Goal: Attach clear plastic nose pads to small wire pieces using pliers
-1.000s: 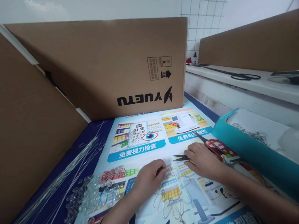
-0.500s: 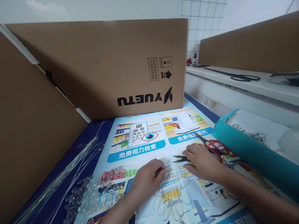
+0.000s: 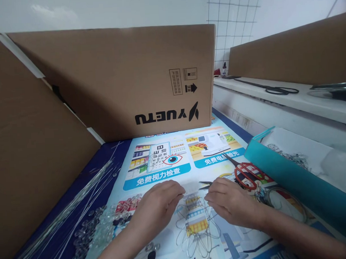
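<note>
My left hand [image 3: 157,206] rests on the printed poster mat [image 3: 163,170], fingers curled and pinched at the top edge of a tangle of thin wire loops [image 3: 198,229]. My right hand [image 3: 229,201] lies just right of that tangle, closed over small black snips [image 3: 205,184] whose tip pokes out between the two hands. Red-handled scissors [image 3: 246,174] lie beyond my right hand. A heap of clear beads [image 3: 101,226] sits to the left of my left hand.
Clear thin rods [image 3: 70,210] lie along the left. Cardboard boxes stand at the left [image 3: 28,158] and the back [image 3: 125,78]. A teal tray [image 3: 292,177] with wire pieces is at the right. Black scissors [image 3: 277,89] lie on the white ledge.
Both hands have drawn nearer to me and closer together over the wire loops. The right hand has slid left, away from the red scissors, with the snips.
</note>
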Demonstrator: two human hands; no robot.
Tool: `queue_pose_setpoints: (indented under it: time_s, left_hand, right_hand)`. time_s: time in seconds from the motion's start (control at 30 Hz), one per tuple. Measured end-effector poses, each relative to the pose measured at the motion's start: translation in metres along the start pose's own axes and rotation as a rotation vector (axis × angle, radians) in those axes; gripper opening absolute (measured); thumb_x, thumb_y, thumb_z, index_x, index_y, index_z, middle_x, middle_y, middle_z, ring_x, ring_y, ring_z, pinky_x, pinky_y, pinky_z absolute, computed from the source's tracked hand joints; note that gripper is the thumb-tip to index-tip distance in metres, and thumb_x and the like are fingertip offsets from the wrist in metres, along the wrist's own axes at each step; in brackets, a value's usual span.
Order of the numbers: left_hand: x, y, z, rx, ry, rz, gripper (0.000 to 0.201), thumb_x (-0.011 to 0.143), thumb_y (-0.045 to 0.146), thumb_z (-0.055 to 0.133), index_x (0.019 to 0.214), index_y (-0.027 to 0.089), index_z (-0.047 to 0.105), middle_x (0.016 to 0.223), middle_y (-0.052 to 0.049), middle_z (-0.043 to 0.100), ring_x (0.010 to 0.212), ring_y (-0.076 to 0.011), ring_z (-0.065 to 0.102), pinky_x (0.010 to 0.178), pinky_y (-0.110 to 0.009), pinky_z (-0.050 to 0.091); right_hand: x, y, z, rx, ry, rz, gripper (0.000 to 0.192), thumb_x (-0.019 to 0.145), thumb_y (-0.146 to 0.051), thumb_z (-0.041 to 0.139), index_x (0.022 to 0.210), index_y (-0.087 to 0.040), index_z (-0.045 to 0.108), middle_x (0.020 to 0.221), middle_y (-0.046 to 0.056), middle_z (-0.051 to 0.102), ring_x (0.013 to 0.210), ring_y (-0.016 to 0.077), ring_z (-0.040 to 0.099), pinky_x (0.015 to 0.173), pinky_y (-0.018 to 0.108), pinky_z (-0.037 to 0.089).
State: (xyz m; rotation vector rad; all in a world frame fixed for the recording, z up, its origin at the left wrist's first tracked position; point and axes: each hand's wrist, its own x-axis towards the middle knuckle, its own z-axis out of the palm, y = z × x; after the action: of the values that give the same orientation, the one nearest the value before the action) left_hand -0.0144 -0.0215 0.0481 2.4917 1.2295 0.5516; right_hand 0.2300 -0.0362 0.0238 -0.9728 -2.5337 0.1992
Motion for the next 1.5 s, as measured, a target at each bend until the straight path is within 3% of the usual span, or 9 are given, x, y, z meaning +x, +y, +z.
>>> queue_pose_setpoints:
  time_s: [0.17, 0.37, 0.67, 0.93, 1.1, 1.23, 1.5]
  left_hand:
    - [0.001, -0.001, 0.018, 0.048, -0.083, -0.069, 0.023, 0.085, 0.022, 0.043, 0.099, 0.024, 0.061, 0.091, -0.004, 0.063, 0.085, -0.0209, 0.057, 0.077, -0.031, 0.043]
    - [0.002, -0.002, 0.034, -0.006, -0.120, -0.154, 0.019, 0.085, 0.028, 0.045, 0.096, 0.026, 0.060, 0.088, -0.003, 0.063, 0.082, -0.0201, 0.058, 0.070, -0.027, 0.042]
    - [0.002, 0.001, 0.039, 0.036, -0.105, -0.186, 0.014, 0.083, 0.028, 0.047, 0.075, 0.023, 0.058, 0.077, 0.000, 0.061, 0.071, -0.0170, 0.056, 0.060, -0.023, 0.035]
    - [0.002, -0.004, 0.033, 0.202, -0.019, -0.304, 0.014, 0.081, 0.022, 0.043, 0.073, 0.021, 0.054, 0.071, 0.001, 0.060, 0.062, -0.0141, 0.053, 0.053, -0.023, 0.026]
    - [0.002, -0.005, 0.033, 0.263, -0.040, -0.360, 0.014, 0.082, 0.024, 0.041, 0.075, 0.022, 0.053, 0.068, 0.001, 0.060, 0.060, -0.0145, 0.053, 0.051, -0.023, 0.022]
    - [0.002, -0.003, 0.031, 0.263, -0.073, -0.374, 0.012, 0.082, 0.024, 0.041, 0.081, 0.023, 0.052, 0.068, 0.001, 0.061, 0.060, -0.0150, 0.053, 0.051, -0.024, 0.020]
    - [0.000, 0.003, 0.029, 0.330, -0.090, -0.345, 0.011, 0.082, 0.023, 0.039, 0.079, 0.022, 0.049, 0.067, 0.001, 0.060, 0.057, -0.0147, 0.052, 0.049, -0.025, 0.016]
  right_hand:
    - [-0.003, 0.008, 0.008, 0.040, 0.063, 0.056, 0.022, 0.088, -0.020, 0.042, 0.094, -0.019, 0.063, 0.082, 0.006, 0.062, 0.080, 0.0172, 0.052, 0.075, 0.031, 0.040]
    - [-0.003, 0.010, 0.011, 0.070, 0.009, 0.110, 0.023, 0.088, -0.022, 0.041, 0.094, -0.020, 0.064, 0.081, 0.005, 0.064, 0.078, 0.0159, 0.054, 0.072, 0.027, 0.040]
    - [-0.003, 0.010, 0.010, 0.062, -0.018, 0.138, 0.024, 0.089, -0.022, 0.041, 0.094, -0.019, 0.064, 0.081, 0.005, 0.064, 0.079, 0.0156, 0.055, 0.072, 0.026, 0.039]
    - [0.001, 0.008, 0.001, 0.019, -0.115, 0.153, 0.022, 0.088, -0.023, 0.041, 0.087, -0.020, 0.063, 0.080, 0.003, 0.063, 0.078, 0.0152, 0.053, 0.068, 0.025, 0.036]
    - [0.002, -0.012, -0.018, 0.029, -0.303, 0.027, 0.018, 0.085, -0.021, 0.045, 0.075, -0.020, 0.060, 0.075, -0.001, 0.060, 0.075, 0.0130, 0.052, 0.067, 0.023, 0.034]
    - [-0.001, -0.028, -0.022, 0.010, -0.447, -0.177, 0.021, 0.085, -0.024, 0.045, 0.068, -0.019, 0.056, 0.069, -0.001, 0.058, 0.069, 0.0135, 0.049, 0.064, 0.026, 0.032]
    - [-0.007, -0.036, -0.009, -0.099, -0.487, -0.264, 0.014, 0.084, -0.024, 0.046, 0.077, -0.017, 0.056, 0.075, 0.003, 0.057, 0.072, 0.0176, 0.047, 0.062, 0.031, 0.031]
